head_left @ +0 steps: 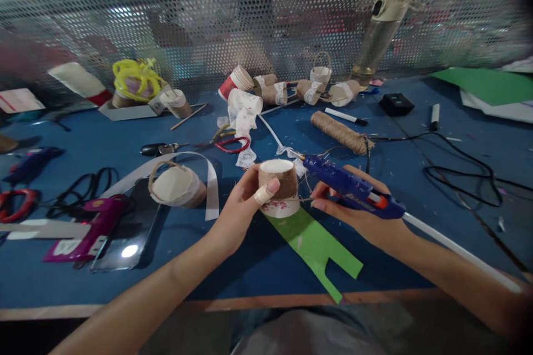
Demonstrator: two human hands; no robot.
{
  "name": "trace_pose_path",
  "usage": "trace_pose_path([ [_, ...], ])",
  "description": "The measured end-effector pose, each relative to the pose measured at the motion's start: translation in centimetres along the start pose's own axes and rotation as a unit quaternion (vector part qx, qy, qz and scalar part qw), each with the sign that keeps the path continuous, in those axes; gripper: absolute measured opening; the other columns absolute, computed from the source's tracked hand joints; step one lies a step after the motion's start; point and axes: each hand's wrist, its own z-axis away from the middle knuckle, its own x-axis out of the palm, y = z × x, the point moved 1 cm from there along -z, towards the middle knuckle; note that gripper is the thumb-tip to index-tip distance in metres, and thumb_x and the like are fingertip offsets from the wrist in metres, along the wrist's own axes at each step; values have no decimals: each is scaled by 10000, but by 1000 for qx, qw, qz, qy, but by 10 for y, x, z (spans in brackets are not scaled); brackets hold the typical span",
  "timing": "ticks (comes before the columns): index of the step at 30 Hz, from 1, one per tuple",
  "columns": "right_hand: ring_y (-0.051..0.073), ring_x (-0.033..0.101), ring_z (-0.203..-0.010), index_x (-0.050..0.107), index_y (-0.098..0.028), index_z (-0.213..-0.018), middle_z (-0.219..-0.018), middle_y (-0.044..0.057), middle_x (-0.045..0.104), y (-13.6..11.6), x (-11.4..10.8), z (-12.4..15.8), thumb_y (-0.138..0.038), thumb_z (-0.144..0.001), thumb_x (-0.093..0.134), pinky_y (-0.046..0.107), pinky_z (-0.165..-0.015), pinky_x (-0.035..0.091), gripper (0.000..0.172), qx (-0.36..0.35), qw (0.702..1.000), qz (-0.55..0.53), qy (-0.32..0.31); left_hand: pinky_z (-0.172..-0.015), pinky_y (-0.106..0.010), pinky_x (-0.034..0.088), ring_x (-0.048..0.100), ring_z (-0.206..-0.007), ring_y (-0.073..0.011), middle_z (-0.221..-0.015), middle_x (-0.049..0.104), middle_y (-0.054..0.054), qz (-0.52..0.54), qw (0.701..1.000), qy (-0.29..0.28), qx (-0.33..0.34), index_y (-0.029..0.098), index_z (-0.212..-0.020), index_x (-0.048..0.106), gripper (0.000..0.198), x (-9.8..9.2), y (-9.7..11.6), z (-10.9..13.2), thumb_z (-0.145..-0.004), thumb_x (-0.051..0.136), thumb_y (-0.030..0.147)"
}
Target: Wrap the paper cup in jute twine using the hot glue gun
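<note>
My left hand (245, 197) is closed around a small paper cup (283, 208), its thumb pressed on the front. Brown twine (277, 183) wraps the cup's upper part, while the lower band shows white with a red print. A blue glue gun (350, 183) lies in my right hand (358, 205), its nozzle pointing left just above and beside the cup. A strand of twine runs from the cup to my right fingertips, which seem to pinch it. A long white glue stick (458, 249) sticks out of the gun's back. Under the cup lies a green cut-out sheet (310, 241).
Behind my hands are a twine roll (341, 132), red-handled scissors (232, 145), white lace (244, 127) and several twine-covered cups. Leftward are a small basket (177, 186), a phone (129, 233) and a purple pouch (89, 227). A bottle (377, 39) stands by the perforated metal panel (187, 22).
</note>
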Motion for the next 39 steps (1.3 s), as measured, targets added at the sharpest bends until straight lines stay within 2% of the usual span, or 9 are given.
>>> trace_pose_path([
  [4, 159, 720, -680, 667, -255, -764, -755, -23, 745, -1, -2, -1, -329, -794, 862, 284, -638, 614, 211, 3, 1000, -24, -17, -1017, -372, 462, 630, -1202, -282, -1166, 740, -42, 1, 1000, 3, -6, 262, -1112, 738, 341, 0, 1, 0, -831, 814, 440],
  [10, 161, 712, -711, 644, -244, -745, -772, -19, 739, 2, -5, -3, -361, -799, 865, 311, -735, 622, 257, 27, 999, -17, -6, -1008, -375, 462, 629, -1209, -290, -1188, 745, -45, 5, 1000, 9, -7, 268, -1127, 736, 352, 0, 0, 0, -825, 822, 426],
  [16, 157, 719, -714, 655, -249, -735, -767, -24, 739, 0, -4, -3, -312, -815, 847, 288, -688, 615, 217, 21, 1000, -13, -15, -1006, -363, 469, 635, -1189, -276, -1168, 746, -38, 13, 1000, 11, -12, 260, -1114, 739, 357, -1, 0, -1, -828, 817, 459],
  [22, 153, 713, -702, 685, -250, -736, -756, -28, 737, 1, -3, -4, -353, -796, 847, 288, -702, 632, 201, 57, 998, -3, -4, -952, -303, 489, 654, -1134, -228, -1135, 744, -18, 11, 1000, -7, -26, 262, -1100, 747, 321, 0, 1, 0, -845, 810, 445],
  [30, 147, 704, -704, 700, -250, -753, -742, -37, 723, 0, -3, -4, -345, -807, 840, 282, -718, 614, 177, 69, 998, 2, -12, -892, -226, 499, 676, -1058, -161, -1073, 762, 10, 53, 997, -45, -35, 293, -1094, 770, 238, 1, 1, 0, -888, 776, 413],
  [39, 156, 705, -713, 695, -239, -755, -739, -27, 729, 0, -1, -4, -330, -799, 837, 300, -751, 618, 174, 83, 997, -8, -3, -910, -255, 509, 677, -1091, -187, -1133, 764, -6, 55, 996, -63, -37, 290, -1120, 774, 248, -2, -3, 0, -905, 755, 411],
])
